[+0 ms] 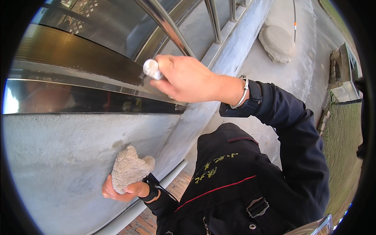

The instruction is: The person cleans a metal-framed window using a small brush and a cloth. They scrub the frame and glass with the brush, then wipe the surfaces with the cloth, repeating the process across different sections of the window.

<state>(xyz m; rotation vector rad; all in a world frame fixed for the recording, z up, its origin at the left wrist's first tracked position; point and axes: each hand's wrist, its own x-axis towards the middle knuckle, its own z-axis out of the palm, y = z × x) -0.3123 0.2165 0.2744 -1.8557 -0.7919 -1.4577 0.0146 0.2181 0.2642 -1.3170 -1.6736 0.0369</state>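
In my right hand (191, 79) is a pale, round-ended handle (152, 69). Its end points up towards me, and the rest of the tool is hidden behind my fingers. That hand is at the corner of a bronze metal window frame (79, 47), above a polished metal sill strip (88, 97). Lower down, my left hand (124, 191) grips a rough, beige-grey lump (130, 169) from below. I cannot tell whether the lump is mortar or bunched cloth. It is in front of a smooth grey wall face (58, 147) with a small damp-looking patch.
Stainless-steel railing posts (213, 20) rise from a ledge beyond my right hand. On the concrete floor (252, 67) sits a large grey-beige mound (277, 44), with a thin pole (295, 23) near it. A pale pipe (138, 210) runs along the wall's foot beside brick paving (141, 223).
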